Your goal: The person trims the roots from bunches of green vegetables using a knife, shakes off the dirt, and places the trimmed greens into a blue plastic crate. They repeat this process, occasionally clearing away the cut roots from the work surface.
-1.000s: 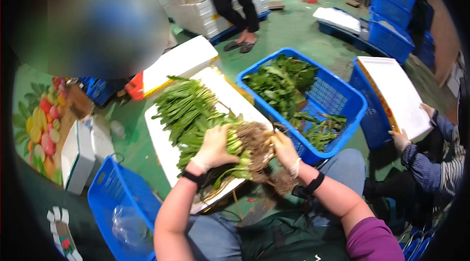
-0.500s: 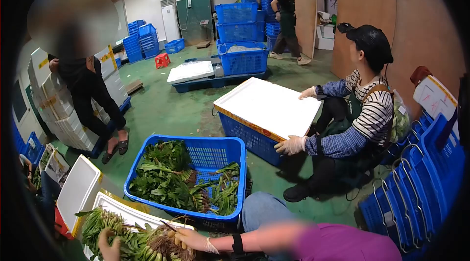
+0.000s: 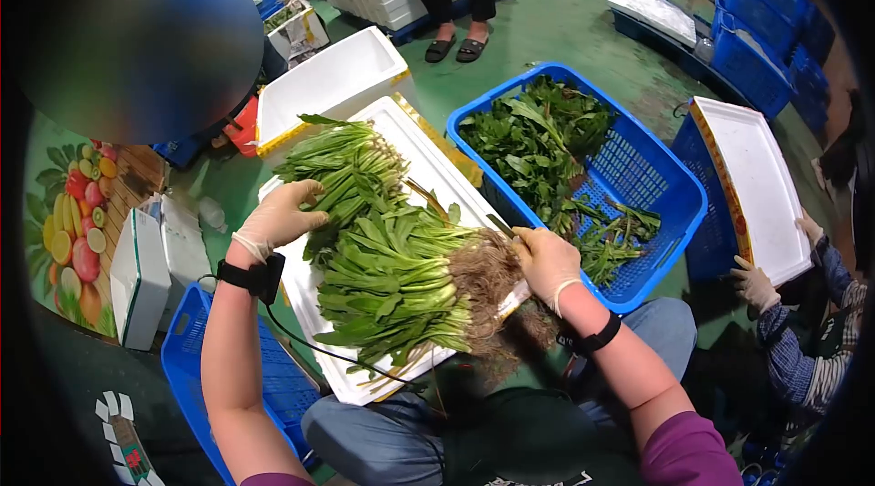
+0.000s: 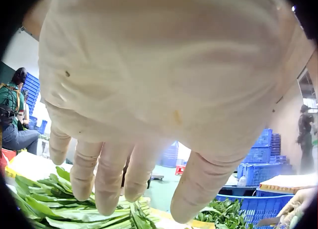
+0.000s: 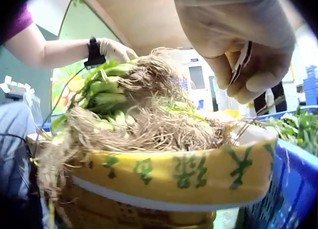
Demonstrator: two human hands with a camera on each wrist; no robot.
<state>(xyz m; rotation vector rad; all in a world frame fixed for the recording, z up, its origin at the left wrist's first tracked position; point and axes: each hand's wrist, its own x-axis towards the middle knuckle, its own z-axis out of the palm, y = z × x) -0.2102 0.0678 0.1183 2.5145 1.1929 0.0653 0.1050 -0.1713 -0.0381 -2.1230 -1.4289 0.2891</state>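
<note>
A pile of leafy greens (image 3: pixel 387 290) with long brown roots (image 3: pixel 483 281) lies on a white foam lid (image 3: pixel 355 386) in front of me. Another bunch of greens (image 3: pixel 342 167) with trimmed pale ends lies just beyond it. My gloved left hand (image 3: pixel 283 217) is over the left leaf edge of that far bunch; its fingers reach down straight and spread in the left wrist view. To the right, beside the roots, my gloved right hand (image 3: pixel 550 263) grips a small knife (image 3: pixel 499 226), its blade pointing toward the lid. Most of its handle is hidden in the fingers.
A blue basket (image 3: pixel 679 249) with loose greens stands right of the lid. Behind the lid is a white foam box (image 3: pixel 333 76). Another blue basket (image 3: pixel 196 377) sits by my left knee. At the right, a person holds a foam lid (image 3: pixel 766 194); another person stands ahead.
My head view swung up right, then back down. The left hand has moved from the rooted pile's stems leftward to the far bunch's leaves. My right hand stays by the roots with the knife.
</note>
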